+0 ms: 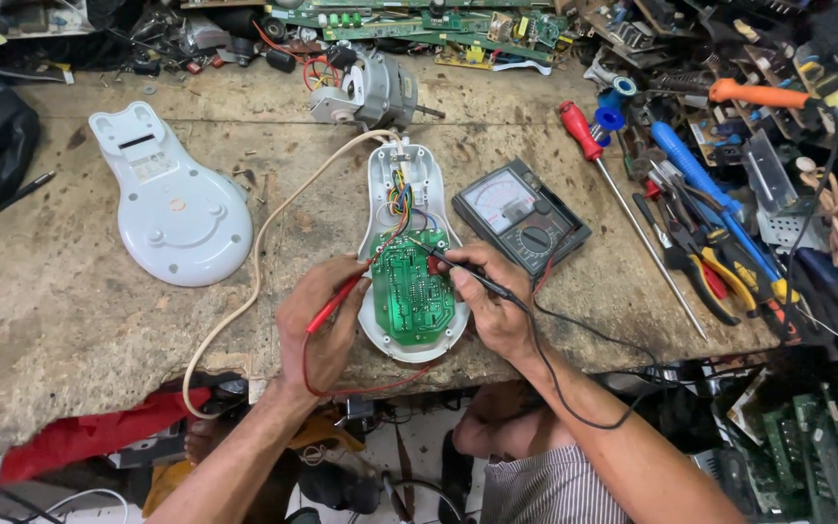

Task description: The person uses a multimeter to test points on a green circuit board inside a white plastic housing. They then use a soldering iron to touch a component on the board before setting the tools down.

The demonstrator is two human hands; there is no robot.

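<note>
Worn and stained, the wooden workbench (99, 320) runs across the view, its far edge and right end heaped with tools and electronic scrap.

Near the front edge lies an open white plastic housing (380, 194), pear-shaped and acting as a shallow shell. Inside it sits a green circuit board (409, 296) filling the wide lower part, and a bundle of coloured wires (400, 194) running up the narrow neck. A cream cable (264, 243) leaves the top of the housing, curves left and runs down over the bench edge.

The left hand (322, 330) is closed around a red probe (337, 301), pinched between thumb and fingers, its tip touching the left edge of the board. The right hand (492, 301) grips a black probe (467, 272) the same way, its tip resting on the upper right part of the board. Red and black leads loop down below the bench edge.

Just beside the housing on the right lies an analog multimeter (521, 218), dark grey with a pale dial face and a round selector knob. Behind the housing, an electric motor (366, 87) rests near the back.

Well apart to the left lies the matching white cover (172, 199), inner side up. To the right lie a red-handled screwdriver (584, 131), a blue-handled screwdriver (691, 165), an orange-handled tool (758, 94) and pliers (720, 277) with yellow and black grips.
</note>
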